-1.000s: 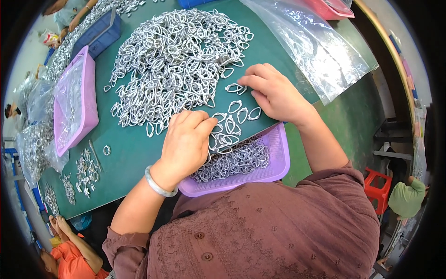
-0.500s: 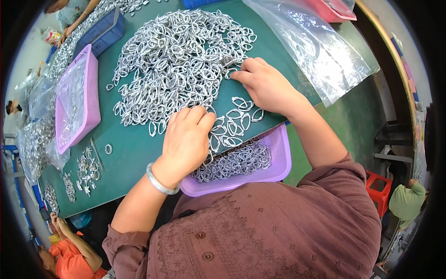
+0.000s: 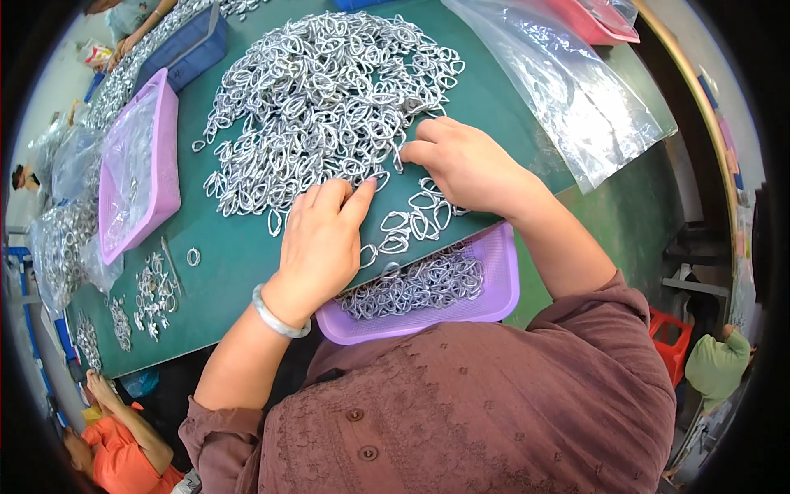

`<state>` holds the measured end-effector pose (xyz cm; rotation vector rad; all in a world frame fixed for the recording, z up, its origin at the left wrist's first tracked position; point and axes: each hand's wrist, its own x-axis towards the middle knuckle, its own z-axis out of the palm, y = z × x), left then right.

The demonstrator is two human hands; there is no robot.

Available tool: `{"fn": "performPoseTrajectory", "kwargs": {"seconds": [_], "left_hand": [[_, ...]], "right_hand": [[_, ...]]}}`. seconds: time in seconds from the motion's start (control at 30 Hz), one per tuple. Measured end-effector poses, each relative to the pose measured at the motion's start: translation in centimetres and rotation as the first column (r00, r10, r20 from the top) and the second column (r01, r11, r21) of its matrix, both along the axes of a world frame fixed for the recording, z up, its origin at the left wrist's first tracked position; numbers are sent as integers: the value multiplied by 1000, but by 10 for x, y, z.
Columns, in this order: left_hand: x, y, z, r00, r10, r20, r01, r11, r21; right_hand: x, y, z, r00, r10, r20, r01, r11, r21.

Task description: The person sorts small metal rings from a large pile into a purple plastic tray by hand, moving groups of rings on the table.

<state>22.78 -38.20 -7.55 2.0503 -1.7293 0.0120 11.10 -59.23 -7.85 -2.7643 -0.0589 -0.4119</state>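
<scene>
A large pile of silver-grey metal rings, pointed-oval in shape [image 3: 304,107], lies on the green tabletop [image 3: 218,267]. At the pile's near edge is my left hand [image 3: 319,235], fingers spread and bent down, fingertips touching the rings. One finger stands apart beside a loose ring; the thumb is mostly hidden. My right hand [image 3: 469,169] is at the pile's right edge, thumb and forefinger closed on a ring [image 3: 398,158]; its other fingers are curled out of sight. Several loose rings [image 3: 421,216] lie between my hands. Below the table edge, a purple basket [image 3: 494,309] holds more rings.
A pink-purple basket [image 3: 167,177] with clear plastic stands left, near a blue bin [image 3: 193,45]. Small metal pieces [image 3: 155,296] lie front left. A clear plastic bag [image 3: 568,90] covers the table's right side. Co-workers sit left and right; a red stool [image 3: 671,337] stands at right.
My left hand has shifted slightly left, with one finger spreading outward. My right hand has moved a little left and down along the pile's edge. Fewer loose rings lie at the table edge.
</scene>
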Motion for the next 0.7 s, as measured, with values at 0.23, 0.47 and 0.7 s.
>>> {"fn": "performPoseTrajectory", "kwargs": {"seconds": [0.23,0.47,0.7], "left_hand": [[-1,0,0,1000,27,2,-28,999,17],[-2,2,0,998,-31,-50,29,999,-28],[0,8,-1,997,-23,-78,19,999,-45]], "right_hand": [[-14,1,10,997,10,-81,-4,997,72],[-14,1,6,998,-25,58,18,992,126],[-15,-2,6,999,-5,-36,8,995,98]]}}
